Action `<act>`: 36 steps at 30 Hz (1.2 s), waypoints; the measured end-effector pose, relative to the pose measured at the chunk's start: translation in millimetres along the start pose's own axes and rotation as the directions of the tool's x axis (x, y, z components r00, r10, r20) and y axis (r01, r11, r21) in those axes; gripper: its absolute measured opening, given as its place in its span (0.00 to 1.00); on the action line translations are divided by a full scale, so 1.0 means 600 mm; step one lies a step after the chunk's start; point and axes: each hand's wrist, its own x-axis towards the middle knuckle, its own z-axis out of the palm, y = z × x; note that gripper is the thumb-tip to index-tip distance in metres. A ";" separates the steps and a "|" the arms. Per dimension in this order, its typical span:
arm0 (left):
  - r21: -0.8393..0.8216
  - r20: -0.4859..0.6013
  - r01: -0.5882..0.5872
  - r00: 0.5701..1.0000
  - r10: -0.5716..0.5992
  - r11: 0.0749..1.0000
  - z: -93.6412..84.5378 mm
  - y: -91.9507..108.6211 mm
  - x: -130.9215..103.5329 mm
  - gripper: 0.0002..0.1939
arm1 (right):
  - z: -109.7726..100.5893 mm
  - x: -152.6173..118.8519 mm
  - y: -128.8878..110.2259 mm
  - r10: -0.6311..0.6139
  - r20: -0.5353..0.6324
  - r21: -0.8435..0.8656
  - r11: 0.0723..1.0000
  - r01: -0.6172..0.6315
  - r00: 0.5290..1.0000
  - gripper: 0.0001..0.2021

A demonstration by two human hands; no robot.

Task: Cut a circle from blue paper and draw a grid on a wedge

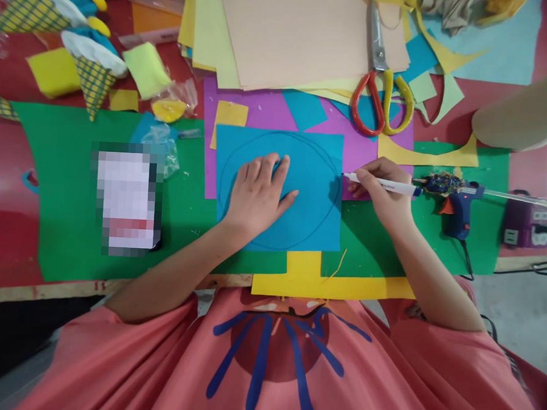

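A blue sheet of paper (316, 225) lies in front of me with a large dark round outline drawn on it, reaching close to its edges. My left hand (259, 189) rests flat on the sheet inside the outline, fingers spread. In my right hand (386, 192) is a white marker (391, 185) with a dark end, gripped like a pen. Its tip is at the right edge of the blue sheet, near the drawn line; whether it touches the paper I cannot tell. Purple paper (260, 114) shows from under the blue sheet.
Scissors (378, 82) with red and yellow handles lie beyond the sheet, by stacked pale paper (301, 35). A glue gun (459, 205) sits right of my right hand, near a power strip (527, 224). A blurred phone (127, 200) lies left. Yellow paper (301, 283) lines the near edge.
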 end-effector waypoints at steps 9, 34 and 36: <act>-0.059 0.061 -0.138 0.988 0.141 0.989 -0.002 -0.003 0.009 0.24 | 0.013 0.037 -0.002 -0.044 0.009 -0.055 0.997 0.044 0.999 0.11; -0.048 0.066 0.003 0.998 0.000 0.999 -0.008 -0.003 0.009 0.30 | 0.024 0.046 -0.007 -0.103 0.094 -0.269 0.955 0.125 0.990 0.10; -0.065 0.061 0.003 0.998 0.001 0.998 -0.007 -0.004 0.008 0.30 | 0.020 0.032 -0.009 -0.094 0.090 -0.279 0.953 0.116 0.991 0.10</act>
